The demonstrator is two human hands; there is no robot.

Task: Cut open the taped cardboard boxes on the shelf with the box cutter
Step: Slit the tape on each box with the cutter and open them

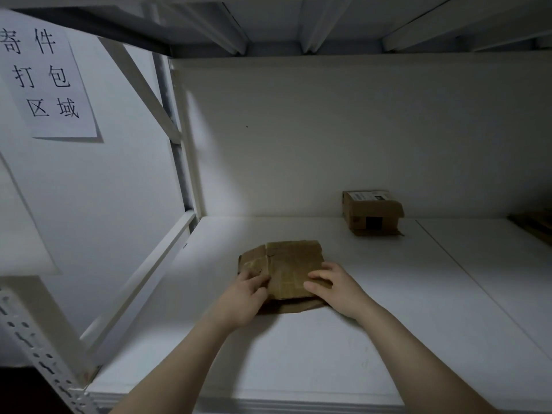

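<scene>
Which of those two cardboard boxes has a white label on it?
The small upright box against the back wall, with the label on top. The flattened box beneath the left hand and right hand shows none.

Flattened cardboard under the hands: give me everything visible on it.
The flattened cardboard is brown, creased and worn. It lies flat on the white shelf board, with flaps splayed at its left and near edges. No tape line shows clearly. The left hand rests on its near left part with bent fingers, and the right hand rests on its near right corner.
</scene>
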